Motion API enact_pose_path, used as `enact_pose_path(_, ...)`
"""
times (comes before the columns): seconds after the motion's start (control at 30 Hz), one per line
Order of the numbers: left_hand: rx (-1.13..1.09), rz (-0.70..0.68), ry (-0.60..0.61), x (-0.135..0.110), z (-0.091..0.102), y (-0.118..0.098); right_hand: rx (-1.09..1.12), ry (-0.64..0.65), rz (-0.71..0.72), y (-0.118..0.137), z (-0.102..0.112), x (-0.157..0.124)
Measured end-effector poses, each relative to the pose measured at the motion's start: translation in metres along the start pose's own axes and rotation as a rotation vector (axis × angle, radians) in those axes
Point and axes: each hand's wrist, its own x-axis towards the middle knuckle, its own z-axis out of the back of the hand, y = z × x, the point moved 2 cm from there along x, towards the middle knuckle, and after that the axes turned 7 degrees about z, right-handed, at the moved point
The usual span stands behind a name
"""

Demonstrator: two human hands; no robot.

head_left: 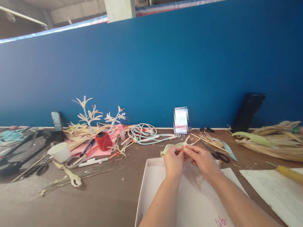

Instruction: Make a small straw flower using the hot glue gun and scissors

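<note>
My left hand [174, 162] and my right hand [204, 159] meet above a shallow white box lid [144, 193]. Between their fingertips is a thin, pale husk strip [185, 141], its ends poking up past the fingers. Both hands are closed in a pinch; the fingers hide much of the strip. Another pale, curled husk piece [197, 179] is below the hands, over the lid. Just beyond the left fingers lies a light green husk piece [167, 148]. Black-handled scissors [223, 156] rest to the right of my right hand.
At left are a red thread spool [104, 141], a white cup [59, 152], thin wires [92, 172] and husk flowers [86, 112]. Dried husks [273, 146] and a yellow glue gun [302, 179] on paper lie at right. A blue partition [145, 66] closes off the back.
</note>
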Motion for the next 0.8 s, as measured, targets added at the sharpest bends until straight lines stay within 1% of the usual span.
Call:
enact_pose_path(0.23,-0.026,0.006,-0.017,-0.001,0.002,-0.003,-0.022,0.048,0.028,-0.002,-0.001,0.000)
enact_pose_path(0.37,-0.047,0.003,-0.023,-0.002,0.002,-0.004,0.061,0.074,-0.008,-0.003,-0.002,-0.001)
enact_pose_path(0.5,-0.057,-0.007,-0.022,-0.001,0.002,-0.003,0.215,0.098,-0.024,0.002,-0.002,-0.002)
enact_pose_path(0.6,-0.019,-0.035,-0.022,0.000,0.002,0.000,0.337,0.065,-0.031,0.006,0.001,-0.002)
enact_pose_path(0.67,0.021,-0.055,-0.023,0.001,0.001,0.002,0.372,0.026,-0.028,0.007,0.002,-0.001)
enact_pose_path(0.8,0.089,-0.081,-0.026,0.002,-0.001,0.006,0.318,-0.015,-0.011,0.005,0.003,0.002)
